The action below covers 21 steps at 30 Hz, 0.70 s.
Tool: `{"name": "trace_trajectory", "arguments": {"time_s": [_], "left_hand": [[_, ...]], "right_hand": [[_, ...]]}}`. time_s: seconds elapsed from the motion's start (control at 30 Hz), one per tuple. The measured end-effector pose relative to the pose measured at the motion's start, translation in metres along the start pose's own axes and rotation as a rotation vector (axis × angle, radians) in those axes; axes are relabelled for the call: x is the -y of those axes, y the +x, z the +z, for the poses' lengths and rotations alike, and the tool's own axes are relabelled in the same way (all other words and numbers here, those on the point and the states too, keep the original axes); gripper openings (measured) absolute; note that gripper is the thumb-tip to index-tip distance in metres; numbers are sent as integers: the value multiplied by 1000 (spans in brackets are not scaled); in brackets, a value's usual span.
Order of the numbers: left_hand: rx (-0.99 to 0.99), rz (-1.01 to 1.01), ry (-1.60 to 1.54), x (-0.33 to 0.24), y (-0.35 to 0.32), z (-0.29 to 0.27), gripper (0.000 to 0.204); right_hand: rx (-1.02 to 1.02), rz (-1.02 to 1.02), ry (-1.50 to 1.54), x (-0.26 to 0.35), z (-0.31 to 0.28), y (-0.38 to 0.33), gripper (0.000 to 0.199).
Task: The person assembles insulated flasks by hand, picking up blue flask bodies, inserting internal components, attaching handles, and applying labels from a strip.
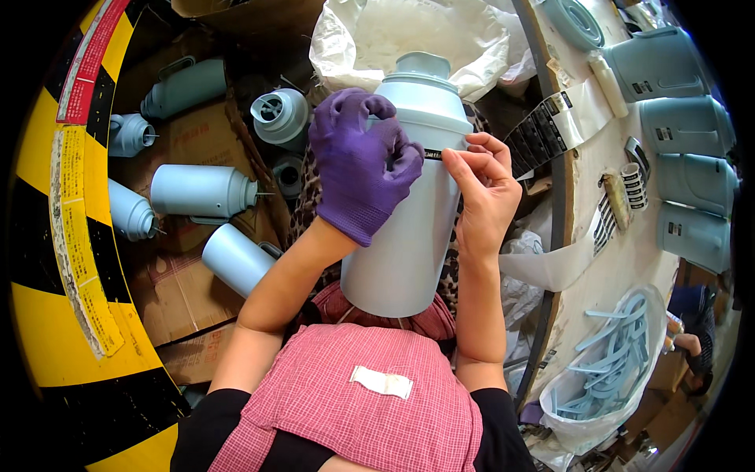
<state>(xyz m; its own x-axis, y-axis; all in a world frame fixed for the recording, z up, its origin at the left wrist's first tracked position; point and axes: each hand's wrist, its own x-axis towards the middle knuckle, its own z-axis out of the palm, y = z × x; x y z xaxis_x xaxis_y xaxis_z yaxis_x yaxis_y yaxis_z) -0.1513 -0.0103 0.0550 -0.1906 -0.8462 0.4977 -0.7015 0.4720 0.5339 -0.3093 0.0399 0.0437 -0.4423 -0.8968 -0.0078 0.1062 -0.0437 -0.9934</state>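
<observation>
Resting upright on the person's lap, the tall pale blue plastic flask body (409, 236) is steadied by the left hand (363, 164) in a purple knitted glove, its grip curled around the flask's shoulder. The bare right hand (481, 189) pinches a small black label strip (434, 154) against the flask wall. More pale blue flask bodies (200, 191) lie on flattened brown cardboard (185, 299) to the left.

Purple knit glove on left hand (363, 161), right hand (486, 197) bare, short black sleeves, seemingly pink checked apron

Pale blue flask (409, 228), purple glove (362, 169), pink checked apron (354, 409), yellow-black striped barrier (47, 315).
</observation>
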Motion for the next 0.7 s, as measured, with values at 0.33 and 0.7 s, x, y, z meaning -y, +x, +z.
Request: {"name": "trace_trajectory", "arguments": {"time_s": [0.33,0.7], "left_hand": [[8,78,171,15,-1,-4,20],[284,-35,-421,29,-2,13,64]], "right_hand": [[38,-50,-250,-5,-6,7,15],[176,59,86,-18,-25,9,41]]}}
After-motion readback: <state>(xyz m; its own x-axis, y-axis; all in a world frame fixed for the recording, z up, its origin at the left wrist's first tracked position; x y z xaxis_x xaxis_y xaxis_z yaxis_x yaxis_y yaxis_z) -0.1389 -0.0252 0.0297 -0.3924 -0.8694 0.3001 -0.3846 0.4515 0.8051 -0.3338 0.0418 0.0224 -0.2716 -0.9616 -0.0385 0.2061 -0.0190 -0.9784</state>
